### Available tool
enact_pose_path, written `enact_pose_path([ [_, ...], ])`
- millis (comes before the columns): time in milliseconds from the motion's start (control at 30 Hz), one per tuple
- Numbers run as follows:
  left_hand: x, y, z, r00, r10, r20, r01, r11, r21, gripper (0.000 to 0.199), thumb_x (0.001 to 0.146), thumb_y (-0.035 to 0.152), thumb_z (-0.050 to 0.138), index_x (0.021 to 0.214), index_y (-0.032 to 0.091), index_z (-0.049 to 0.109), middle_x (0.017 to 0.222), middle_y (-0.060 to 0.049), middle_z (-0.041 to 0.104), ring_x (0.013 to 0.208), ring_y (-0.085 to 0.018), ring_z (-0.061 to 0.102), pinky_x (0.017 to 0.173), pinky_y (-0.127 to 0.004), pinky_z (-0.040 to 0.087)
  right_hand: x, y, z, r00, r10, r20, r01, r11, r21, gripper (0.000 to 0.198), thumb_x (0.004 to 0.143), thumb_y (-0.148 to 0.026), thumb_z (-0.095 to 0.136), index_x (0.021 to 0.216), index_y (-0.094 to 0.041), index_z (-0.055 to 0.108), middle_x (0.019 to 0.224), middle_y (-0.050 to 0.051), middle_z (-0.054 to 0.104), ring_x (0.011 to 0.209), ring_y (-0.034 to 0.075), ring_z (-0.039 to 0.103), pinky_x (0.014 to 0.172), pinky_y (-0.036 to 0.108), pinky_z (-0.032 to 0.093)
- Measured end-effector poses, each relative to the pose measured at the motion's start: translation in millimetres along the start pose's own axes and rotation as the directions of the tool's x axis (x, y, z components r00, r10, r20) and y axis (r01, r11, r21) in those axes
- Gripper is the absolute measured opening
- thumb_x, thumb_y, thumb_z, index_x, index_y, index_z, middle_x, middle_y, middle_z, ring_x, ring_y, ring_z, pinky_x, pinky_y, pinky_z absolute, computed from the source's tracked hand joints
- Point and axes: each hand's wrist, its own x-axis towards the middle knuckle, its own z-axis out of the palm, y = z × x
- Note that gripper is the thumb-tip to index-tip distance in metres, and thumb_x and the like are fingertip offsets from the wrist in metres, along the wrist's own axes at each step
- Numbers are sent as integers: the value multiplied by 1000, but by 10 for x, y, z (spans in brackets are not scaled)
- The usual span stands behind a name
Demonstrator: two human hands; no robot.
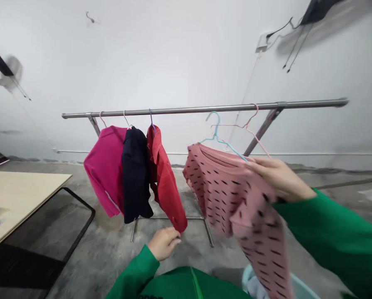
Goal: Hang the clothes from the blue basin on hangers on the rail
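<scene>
Four garments (215, 178), five hangers (216, 132), two hands (163, 244), apparently one basin (303, 287).

On your green top (173, 284), below your left fingers (172, 232), 1 row of dark lettering (150, 297) shows, but the view's lower edge cuts it off; you can't read it.

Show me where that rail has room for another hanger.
The rail has a wide bare stretch between the purple hanger and the pink hanger, and another right of the pink one. It's crowded at left, where the magenta top, navy jacket and red shirt hang close. The sweater in the right hand crowds the space below.
</scene>
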Motion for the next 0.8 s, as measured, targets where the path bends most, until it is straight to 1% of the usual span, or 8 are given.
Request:
enact_pose_path([
  [67, -52, -26, 37, 1000, -12, 6, 12, 1000, 7, 17, 88, 19, 49, 94, 20, 64, 96, -4, 68, 90, -17, 64, 80, -26, 48, 300, -80, 305, 995, 102, -12, -100, 989, 112, 43, 66, -58, 66, 62, -17, 55, 60, 2, 53, 57, 13, 47, 54, 28, 38],
  [167, -137, -79, 79, 999, -36, 19, 35, 999, 25, 17, 89, 20, 48, 94, 20, 65, 96, -5, 68, 90, -18, 64, 80, -27, 48, 689, -137, 731, 991, 116, -72, -96, 967, 234, 48, 59, -61, 67, 57, -18, 45, 54, -3, 39, 54, 8, 34, 52, 24, 29],
  [267, -217, -126, 101, 997, -68, 22, 67, 997, 31, 18, 89, 20, 47, 94, 20, 64, 97, -5, 68, 91, -19, 64, 80, -28, 48, 959, -166, 1086, 986, 118, -115, -87, 966, 244, 43, 65, -56, 60, 56, -19, 39, 52, -5, 31, 53, 7, 28, 51, 23, 24],
  [400, -293, -164, 109, 991, -129, 23, 129, 992, 13, 18, 88, 18, 47, 93, 20, 64, 97, -5, 68, 93, -19, 63, 82, -29, 48, 1138, -159, 1454, 984, 125, -130, -104, 982, 157, 33, 75, -44, 51, 57, -19, 40, 52, -6, 31, 54, 7, 28, 52, 22, 24],
  [533, -326, -191, 106, 988, -151, 37, 151, 989, 9, 18, 87, 19, 47, 92, 21, 64, 97, -5, 68, 92, -19, 63, 82, -29, 48, 1197, -99, 1708, 983, 130, -126, -119, 988, 95, 29, 78, -34, 48, 55, -19, 39, 50, -5, 33, 55, 9, 31, 53, 23, 24],
  [667, -323, -220, 109, 986, -159, 58, 158, 987, 27, 18, 87, 19, 47, 93, 20, 64, 97, -5, 67, 92, -19, 63, 82, -29, 48, 1198, -51, 1829, 986, 124, -111, -122, 992, 22, 28, 82, -32, 47, 58, -19, 43, 55, -3, 42, 58, 11, 40, 58, 24, 30],
  [733, -306, -226, 110, 986, -152, 74, 149, 988, 38, 19, 88, 20, 46, 93, 20, 64, 98, -5, 67, 91, -19, 63, 81, -29, 48, 1158, -10, 1838, 986, 130, -107, -132, 991, -9, 24, 82, -33, 48, 63, -18, 47, 61, -1, 49, 62, 13, 44, 63, 25, 35],
  [800, -276, -225, 110, 987, -130, 91, 125, 991, 57, 19, 89, 21, 45, 93, 20, 64, 97, -6, 67, 90, -19, 64, 80, -28, 48, 1064, 75, 1822, 988, 132, -84, -135, 990, -39, 13, 78, -29, 53, 78, -17, 54, 74, 3, 58, 71, 16, 51, 71, 27, 40],
])
